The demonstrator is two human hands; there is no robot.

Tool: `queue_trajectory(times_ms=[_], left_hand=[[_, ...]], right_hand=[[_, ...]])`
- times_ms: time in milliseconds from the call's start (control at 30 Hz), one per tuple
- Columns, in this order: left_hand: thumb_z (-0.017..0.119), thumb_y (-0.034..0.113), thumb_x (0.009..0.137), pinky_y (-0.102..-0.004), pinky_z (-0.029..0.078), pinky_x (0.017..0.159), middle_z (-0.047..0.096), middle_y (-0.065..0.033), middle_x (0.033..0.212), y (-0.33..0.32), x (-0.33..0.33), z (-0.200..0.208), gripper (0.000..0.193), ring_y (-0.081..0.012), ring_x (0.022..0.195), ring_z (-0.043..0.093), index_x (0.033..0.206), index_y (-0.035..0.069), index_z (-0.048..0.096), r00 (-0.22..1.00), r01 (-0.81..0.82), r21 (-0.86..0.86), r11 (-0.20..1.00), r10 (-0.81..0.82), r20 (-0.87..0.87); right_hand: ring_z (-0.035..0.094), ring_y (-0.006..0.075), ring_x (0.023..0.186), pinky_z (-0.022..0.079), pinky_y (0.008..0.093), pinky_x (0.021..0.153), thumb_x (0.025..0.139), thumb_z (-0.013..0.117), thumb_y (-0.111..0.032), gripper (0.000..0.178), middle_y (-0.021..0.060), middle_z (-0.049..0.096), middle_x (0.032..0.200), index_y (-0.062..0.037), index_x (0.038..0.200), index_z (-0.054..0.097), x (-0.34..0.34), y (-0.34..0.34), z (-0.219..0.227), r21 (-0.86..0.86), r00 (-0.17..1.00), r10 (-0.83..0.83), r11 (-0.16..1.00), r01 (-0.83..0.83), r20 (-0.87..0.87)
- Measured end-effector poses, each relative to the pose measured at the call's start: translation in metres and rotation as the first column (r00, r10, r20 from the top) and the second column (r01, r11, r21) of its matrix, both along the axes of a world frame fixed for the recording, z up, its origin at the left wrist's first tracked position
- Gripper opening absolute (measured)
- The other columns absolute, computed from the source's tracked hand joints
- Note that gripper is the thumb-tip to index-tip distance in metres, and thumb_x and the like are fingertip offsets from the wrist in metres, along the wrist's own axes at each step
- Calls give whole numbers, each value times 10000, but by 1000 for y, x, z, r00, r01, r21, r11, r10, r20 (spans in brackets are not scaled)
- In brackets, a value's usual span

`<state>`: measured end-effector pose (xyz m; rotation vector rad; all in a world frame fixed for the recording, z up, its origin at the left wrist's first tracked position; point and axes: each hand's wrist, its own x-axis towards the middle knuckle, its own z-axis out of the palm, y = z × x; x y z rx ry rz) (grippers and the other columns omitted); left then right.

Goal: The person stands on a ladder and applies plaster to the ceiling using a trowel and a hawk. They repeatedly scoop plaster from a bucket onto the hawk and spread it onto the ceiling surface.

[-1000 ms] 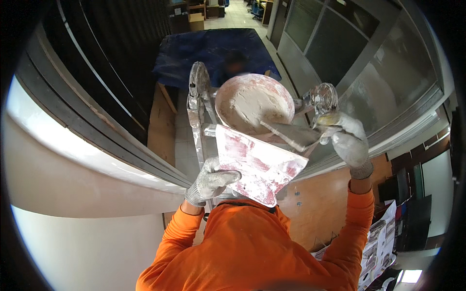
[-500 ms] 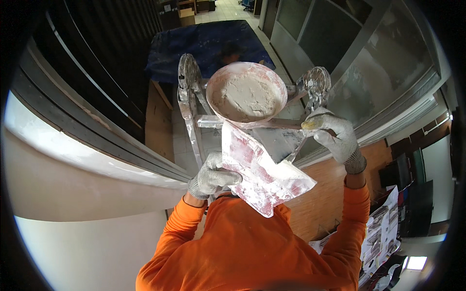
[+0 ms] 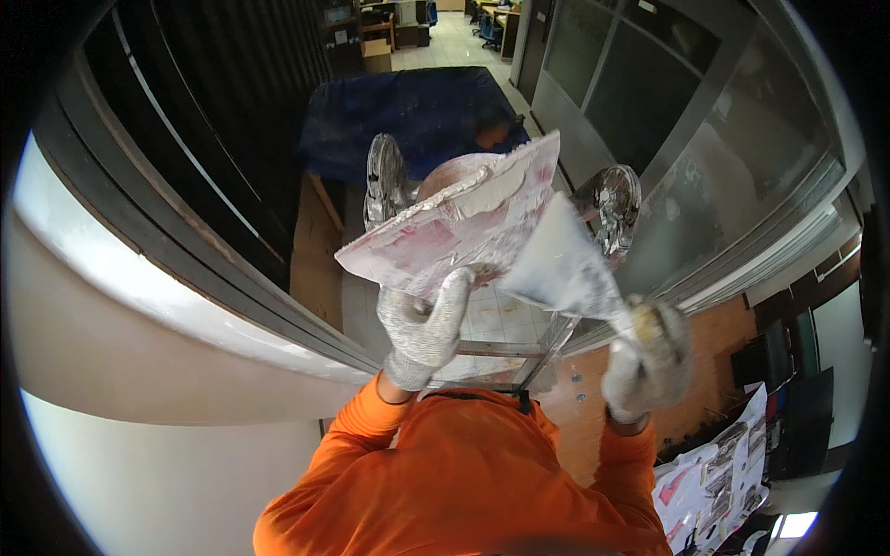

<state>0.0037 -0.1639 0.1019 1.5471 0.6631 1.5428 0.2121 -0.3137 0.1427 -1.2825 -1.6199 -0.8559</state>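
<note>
My left hand [image 3: 422,324], in a whitish knit glove, grips the near edge of a pinkish, putty-smeared board [image 3: 417,250]. A ridge of white putty [image 3: 491,199] lies along the board's far side. In my gloved right hand [image 3: 654,361], slightly blurred, is the handle of a wide putty knife [image 3: 561,264]. Its triangular blade is coated white and overlaps the board's right part; whether they touch, I cannot tell. Behind the board, only the upper rim of a round pinkish bowl [image 3: 454,174] shows; its contents are hidden.
A putty-spattered stepladder [image 3: 386,176] stands before me, its right hinge [image 3: 616,199] near the knife. A pale curved wall edge [image 3: 185,324] runs along my left; a glass partition [image 3: 649,83] is at right. Beyond lies a dark blue sheet [image 3: 389,111], with a person [image 3: 491,130] beside it.
The board has risen and turned, now covering most of the bowl. My right hand has come nearer and lower, and the knife has swung to the board's right, its blade now showing white.
</note>
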Motion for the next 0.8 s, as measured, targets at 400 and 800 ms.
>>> queue_trajectory(times_ms=[400,800], left_hand=[[702,10,893,-359,510,649,716,-151,944,-2,64,-1,211,-216,763,676,1098,-37,716,989,-146,324,935,128,76],[722,22,893,-406,544,788,738,-177,893,-2,76,-8,184,-300,803,706,1060,-54,736,976,-100,651,752,200,-82]], right_hand=[[678,327,951,538,404,807,896,745,-87,268,200,691,1135,-12,1152,718,-40,31,-22,110,979,-47,991,70,-198],[699,267,916,545,354,794,979,618,-150,193,149,720,1083,-41,1121,690,-11,37,22,353,930,-126,901,252,-344]])
